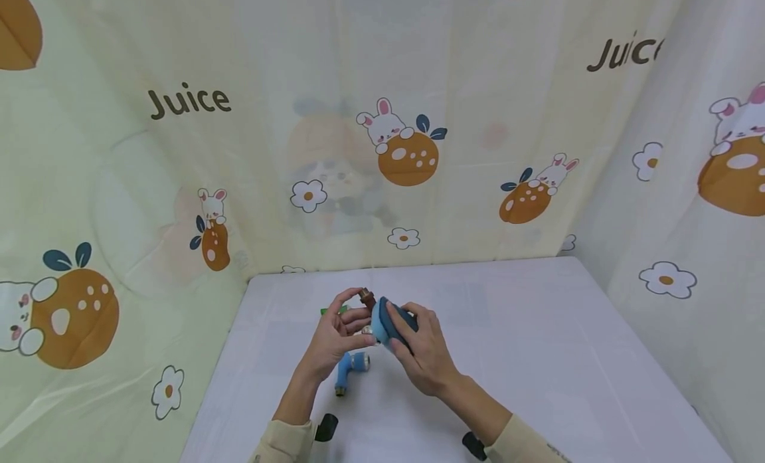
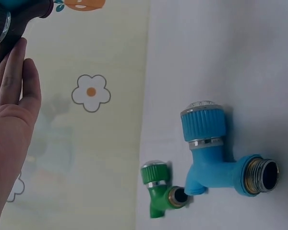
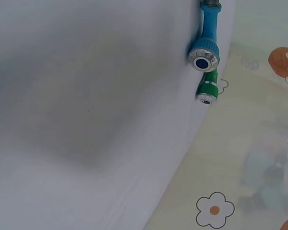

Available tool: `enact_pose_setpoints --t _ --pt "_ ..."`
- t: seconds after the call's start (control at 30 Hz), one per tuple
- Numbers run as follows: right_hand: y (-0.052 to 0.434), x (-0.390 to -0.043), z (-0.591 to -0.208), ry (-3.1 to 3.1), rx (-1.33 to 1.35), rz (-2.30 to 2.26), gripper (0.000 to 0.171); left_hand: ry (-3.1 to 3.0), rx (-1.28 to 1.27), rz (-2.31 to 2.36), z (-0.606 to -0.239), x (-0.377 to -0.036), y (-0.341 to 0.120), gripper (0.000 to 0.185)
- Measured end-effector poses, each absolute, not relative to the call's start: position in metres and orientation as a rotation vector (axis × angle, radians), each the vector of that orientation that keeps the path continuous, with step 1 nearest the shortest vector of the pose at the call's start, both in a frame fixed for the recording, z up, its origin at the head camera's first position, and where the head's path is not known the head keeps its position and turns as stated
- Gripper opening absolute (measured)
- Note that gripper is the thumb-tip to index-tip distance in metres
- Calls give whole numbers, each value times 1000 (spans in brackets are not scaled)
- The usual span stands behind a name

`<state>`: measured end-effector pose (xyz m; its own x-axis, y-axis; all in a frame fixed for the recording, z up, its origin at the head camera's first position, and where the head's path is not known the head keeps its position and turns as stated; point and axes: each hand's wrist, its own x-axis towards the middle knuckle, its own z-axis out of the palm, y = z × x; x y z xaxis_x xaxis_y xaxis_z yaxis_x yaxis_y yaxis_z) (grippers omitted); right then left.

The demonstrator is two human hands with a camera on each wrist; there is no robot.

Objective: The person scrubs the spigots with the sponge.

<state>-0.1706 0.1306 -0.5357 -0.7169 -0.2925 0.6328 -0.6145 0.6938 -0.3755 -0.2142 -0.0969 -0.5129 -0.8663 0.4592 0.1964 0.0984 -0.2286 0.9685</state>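
Observation:
Over the table, my left hand (image 1: 327, 343) holds a dark brown tap (image 1: 367, 297) between thumb and fingers, its threaded end pointing up. In the left wrist view the fingers lie along the brown tap (image 2: 26, 15) at the top left. My right hand (image 1: 429, 360) grips a two-tone blue sponge (image 1: 385, 326), which is right against the tap and hides much of it. Below the left hand lies a blue tap (image 1: 345, 371) with a threaded end. A green tap (image 1: 325, 311) is partly hidden behind the left fingers. The right wrist view barely catches the right hand.
The white table (image 1: 538, 357) reaches to a patterned curtain (image 1: 466, 224) at the back and sides. In the left wrist view the smaller green tap (image 2: 158, 188) lies close beside the blue tap (image 2: 209, 167). Dark wrist mounts (image 1: 326, 428) show at both sleeves.

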Motion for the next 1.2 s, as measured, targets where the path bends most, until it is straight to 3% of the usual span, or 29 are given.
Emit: enact_pose_setpoints --t 1.2 --pt "118 -183 -519 -2522 355 1157 51 2036 756 2055 -503 -209 -88 91"
